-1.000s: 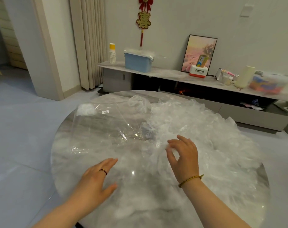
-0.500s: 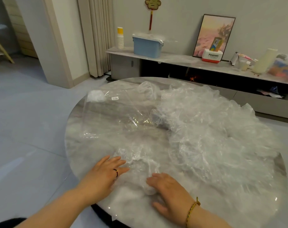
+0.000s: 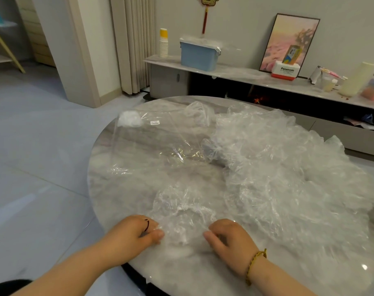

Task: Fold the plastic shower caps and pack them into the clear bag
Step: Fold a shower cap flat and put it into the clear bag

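One crumpled clear shower cap (image 3: 182,207) lies near the front edge of the round marble table (image 3: 109,165). My left hand (image 3: 131,233) pinches its left edge with curled fingers and thumb. My right hand (image 3: 228,239) grips its right edge the same way. A big heap of loose shower caps (image 3: 288,167) covers the table's right half. The clear bag (image 3: 147,146) lies flat at the back left, with a barcode label and a white wad of folded caps (image 3: 129,119) in its far corner.
Behind the table runs a low TV cabinet (image 3: 231,71) with a blue box (image 3: 197,53), stacked paper cups (image 3: 163,43), a framed picture (image 3: 289,42) and a Panasonic box (image 3: 285,70). Grey floor tiles lie to the left.
Both hands came back toward the front edge, drawing one cap out of the heap. Their fingers, flat on the plastic half a second ago, now curl and pinch its two sides.
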A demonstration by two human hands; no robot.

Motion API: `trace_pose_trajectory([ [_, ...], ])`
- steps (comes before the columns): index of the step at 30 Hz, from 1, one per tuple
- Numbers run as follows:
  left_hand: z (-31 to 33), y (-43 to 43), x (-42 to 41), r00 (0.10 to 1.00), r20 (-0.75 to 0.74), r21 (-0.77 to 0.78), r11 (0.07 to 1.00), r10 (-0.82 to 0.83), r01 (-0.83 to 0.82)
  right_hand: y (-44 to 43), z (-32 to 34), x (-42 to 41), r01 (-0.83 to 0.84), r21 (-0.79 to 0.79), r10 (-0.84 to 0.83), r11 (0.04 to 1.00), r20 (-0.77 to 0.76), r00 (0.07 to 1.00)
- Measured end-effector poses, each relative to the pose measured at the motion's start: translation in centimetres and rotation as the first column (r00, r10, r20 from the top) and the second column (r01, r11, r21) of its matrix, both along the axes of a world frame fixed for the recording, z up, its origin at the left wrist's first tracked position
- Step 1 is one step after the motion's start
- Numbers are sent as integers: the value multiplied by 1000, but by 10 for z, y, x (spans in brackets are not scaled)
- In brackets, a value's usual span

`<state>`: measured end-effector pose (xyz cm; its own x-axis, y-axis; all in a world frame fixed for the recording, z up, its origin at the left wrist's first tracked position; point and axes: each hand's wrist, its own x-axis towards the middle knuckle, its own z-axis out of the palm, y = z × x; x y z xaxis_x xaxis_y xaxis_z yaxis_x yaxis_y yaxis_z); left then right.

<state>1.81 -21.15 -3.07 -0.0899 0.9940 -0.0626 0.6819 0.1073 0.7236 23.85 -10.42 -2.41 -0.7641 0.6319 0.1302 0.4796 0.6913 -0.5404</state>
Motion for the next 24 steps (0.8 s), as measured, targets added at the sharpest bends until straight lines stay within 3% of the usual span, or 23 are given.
trace_pose_trajectory([
  [3, 4, 8, 6, 976, 46, 4, 977, 214, -214, 3, 9, -4, 153, -49, -146, 987, 122, 982],
  [5, 7, 13, 10, 951, -80, 43, 954, 299, -297, 5, 12, -12, 193, -42, -183, 980, 166, 969],
  [6, 10, 15, 12, 923, -196, 140, 941, 333, -309, 6, 11, -15, 196, -45, -185, 980, 183, 966],
  [8, 8, 19, 15, 839, -355, 409, 876, 413, -258, 6, 9, -23, 191, -32, -178, 981, 241, 954],
  [11, -5, 24, 24, 800, -505, 535, 845, 325, -5, 7, 10, -33, 177, 39, -181, 983, 286, 941],
  [14, -11, 26, 32, 771, -608, 434, 892, 191, 121, 4, 13, -41, 229, 124, -257, 965, 299, 919],
  [16, -14, 27, 33, 764, -627, 322, 944, 152, 76, 4, 1, -41, 249, 292, -301, 923, 151, 941],
  [18, -21, 27, 30, 783, -612, 251, 966, 108, 64, 6, -14, -40, 223, 428, -236, 876, -23, 972],
  [20, -24, 28, 28, 794, -604, 178, 983, 70, 49, 4, -18, -42, 116, 471, -90, 874, -78, 993],
  [24, -30, 30, 26, 775, -629, 143, 989, 59, 41, 3, -23, -45, -74, 523, -8, 849, 152, 988],
])
